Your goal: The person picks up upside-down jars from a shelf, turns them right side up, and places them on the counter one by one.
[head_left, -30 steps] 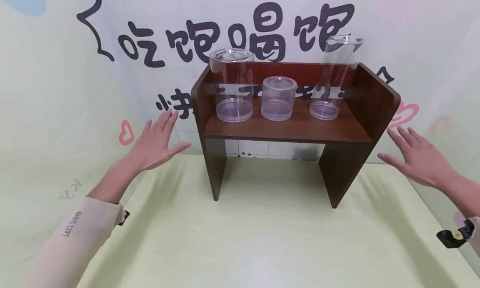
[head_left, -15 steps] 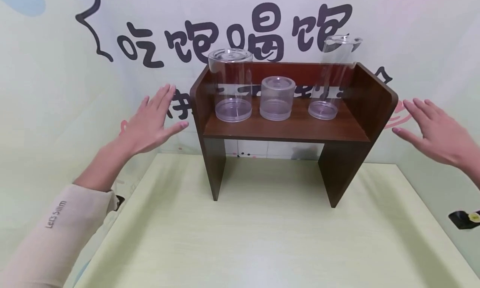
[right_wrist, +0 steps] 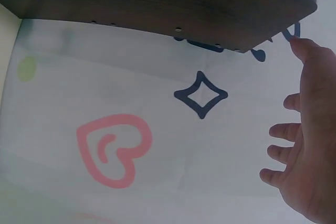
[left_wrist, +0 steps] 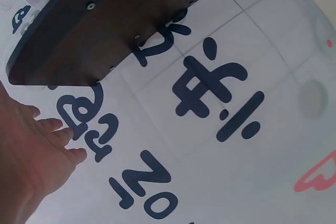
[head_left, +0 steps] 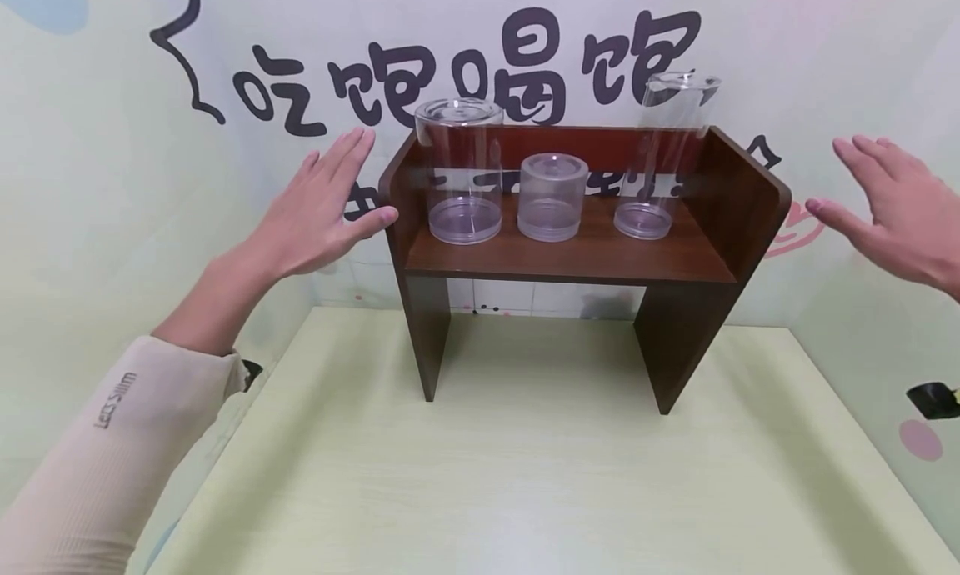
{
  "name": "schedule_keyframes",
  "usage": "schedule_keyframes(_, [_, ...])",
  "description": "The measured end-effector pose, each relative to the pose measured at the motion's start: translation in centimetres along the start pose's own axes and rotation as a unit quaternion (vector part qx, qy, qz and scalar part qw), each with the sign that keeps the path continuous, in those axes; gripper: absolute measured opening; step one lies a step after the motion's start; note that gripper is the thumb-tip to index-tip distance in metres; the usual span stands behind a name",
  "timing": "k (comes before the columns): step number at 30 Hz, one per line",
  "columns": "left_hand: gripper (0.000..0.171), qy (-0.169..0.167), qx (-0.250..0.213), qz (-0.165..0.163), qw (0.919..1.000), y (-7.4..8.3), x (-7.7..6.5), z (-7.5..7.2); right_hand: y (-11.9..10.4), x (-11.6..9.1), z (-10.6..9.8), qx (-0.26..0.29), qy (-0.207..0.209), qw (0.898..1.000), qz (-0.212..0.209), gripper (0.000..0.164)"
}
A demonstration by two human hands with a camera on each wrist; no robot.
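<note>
On the dark brown wooden shelf [head_left: 570,262] stand three clear cylinders: a wide tall one [head_left: 465,175] at the left, a short one [head_left: 553,198] in the middle and a narrow tall one [head_left: 663,158] at the right. My left hand [head_left: 318,208] hovers beside the shelf's left side, fingers straight and thumb spread, holding nothing. In the left wrist view the same hand [left_wrist: 37,156] shows near the side panel [left_wrist: 79,30]. Off the shelf's right side my right hand [head_left: 903,208] is raised with straight fingers and holds nothing; the right wrist view shows it [right_wrist: 315,135] apart from the panel [right_wrist: 157,9].
The shelf stands toward the back of a pale yellow-green table [head_left: 495,475]. Behind it hangs a light backdrop [head_left: 225,25] with dark lettering and pink hearts.
Both hands have risen alongside the shelf. The right hand has also moved outward to the right. The shelf and cylinders stay in place, with only a slight shift of the view.
</note>
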State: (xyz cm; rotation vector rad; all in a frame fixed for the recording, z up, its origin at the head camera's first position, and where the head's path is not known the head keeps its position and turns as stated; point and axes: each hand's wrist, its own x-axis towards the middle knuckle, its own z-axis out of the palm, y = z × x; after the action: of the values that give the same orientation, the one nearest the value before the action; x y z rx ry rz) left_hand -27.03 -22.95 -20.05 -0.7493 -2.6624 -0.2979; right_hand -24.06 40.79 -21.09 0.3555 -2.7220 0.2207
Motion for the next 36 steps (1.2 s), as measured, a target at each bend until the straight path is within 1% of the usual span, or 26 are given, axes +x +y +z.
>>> schedule_keyframes(6, [0.095,-0.001,0.004,0.019,0.9998,1.0,1.0,-0.4,-1.5,0.9,-1.8,0.005,0.032,0.999,0.007,0.090])
schedule_keyframes(13, [0.097,-0.014,0.004,0.023,0.9996,1.8,1.7,-0.4,-3.3,2.5,-3.4,0.019,0.044,0.999,-0.022,0.089])
schedule_keyframes(18, [0.096,-0.020,0.004,0.026,0.9994,2.4,2.1,-0.4,-4.7,3.6,-4.2,0.017,0.048,0.998,-0.034,0.089])
schedule_keyframes(23, [0.096,-0.027,0.004,0.027,0.9993,2.7,2.3,-0.2,-6.9,4.7,-4.5,0.029,0.053,0.997,-0.038,0.093])
schedule_keyframes(30, [0.097,-0.031,-0.006,0.020,0.9993,2.7,2.3,0.0,-10.3,6.1,-4.5,0.036,0.039,0.998,-0.037,0.093])
schedule_keyframes(36, [0.100,-0.030,-0.015,0.015,0.9993,2.6,2.3,0.3,-12.2,7.6,-3.9,0.041,0.025,0.998,-0.039,0.096])
